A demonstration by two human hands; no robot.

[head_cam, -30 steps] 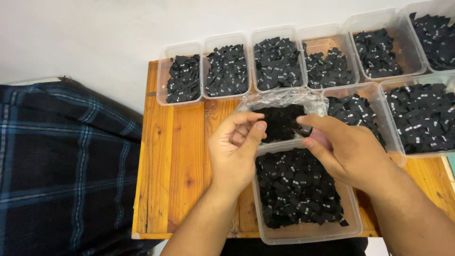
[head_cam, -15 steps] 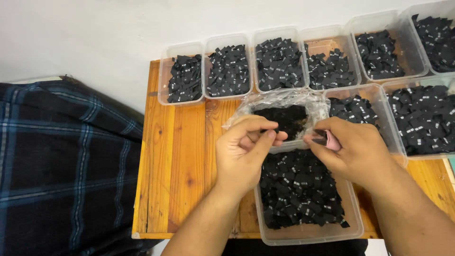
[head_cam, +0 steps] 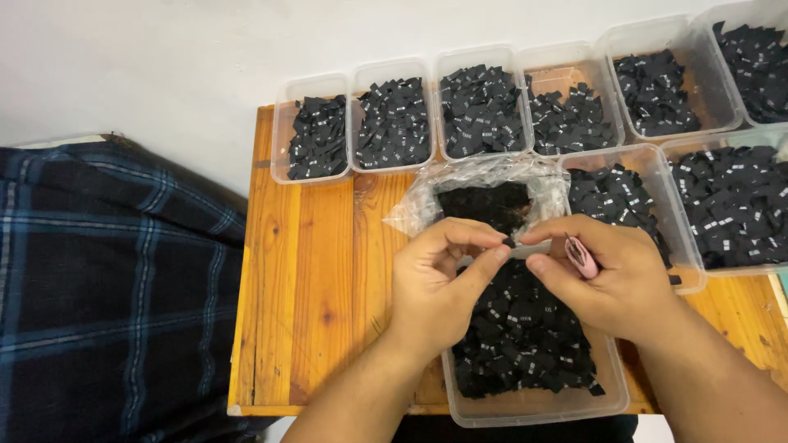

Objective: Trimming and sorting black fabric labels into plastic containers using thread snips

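Background: pale wall and floor; dark blue plaid cloth (head_cam: 107, 287) at the left edge

Surface: orange-brown slatted wooden table (head_cam: 312, 287), bare on its left part

Containers: row of clear rectangular plastic tubs (head_cam: 394, 123) along the far edge, two more at the right, each filled with small black fabric labels carrying white print; one clear plastic tub (head_cam: 533, 402) nearest the person, likewise full, directly under the hands

Bag: crinkled clear plastic bag (head_cam: 484, 197) holding a dark mass of the same labels, lying just beyond the near tub, mouth toward the hands

Left hand (head_cam: 435, 283): thumb and forefinger pinched together over the near tub, apparently on one small black label, though the piece itself is too small to make out

Right hand (head_cam: 611, 275): fingers curled, gripping a small pink tool (head_cam: 580, 254); forefinger tip meets the left fingertips

Handling, as judged: labels very light, soft, limp, prone to cling and scatter; best taken singly by fingertip pinch at an edge. Bag thin, slippery, shapeless; best held at its rim
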